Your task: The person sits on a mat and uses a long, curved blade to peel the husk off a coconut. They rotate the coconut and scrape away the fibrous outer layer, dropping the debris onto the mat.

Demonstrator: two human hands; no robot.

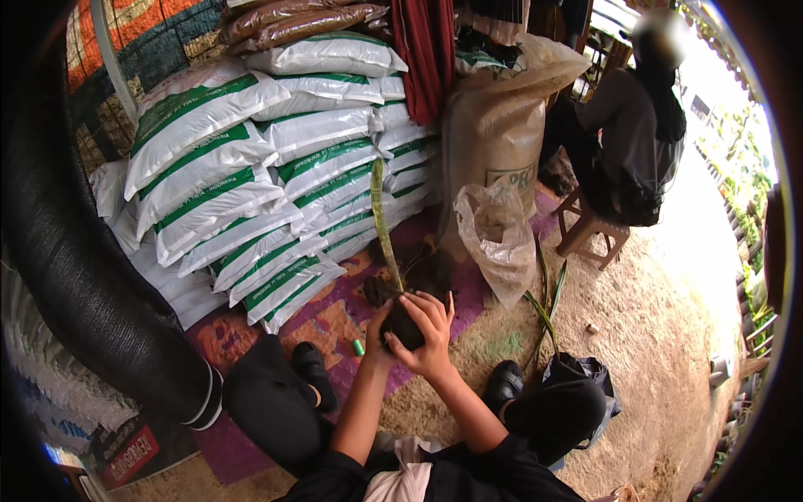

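A dark ball of soil sits between my two hands, low over the mat. My left hand cups its left side. From the right, my right hand wraps over its top with fingers spread and the thumb across its near face. One long, mottled green leaf, like a snake plant's, rises beyond my fingers; its base is hidden by them. Loose dark soil lies in a heap just past my hands. A small green spool-like object rests on the mat to the left.
White-and-green plastic sacks are stacked ahead. A large woven sack and a clear plastic bag stand to the right. Long-leaved plants lean near my right knee. A person sits on a brown stool.
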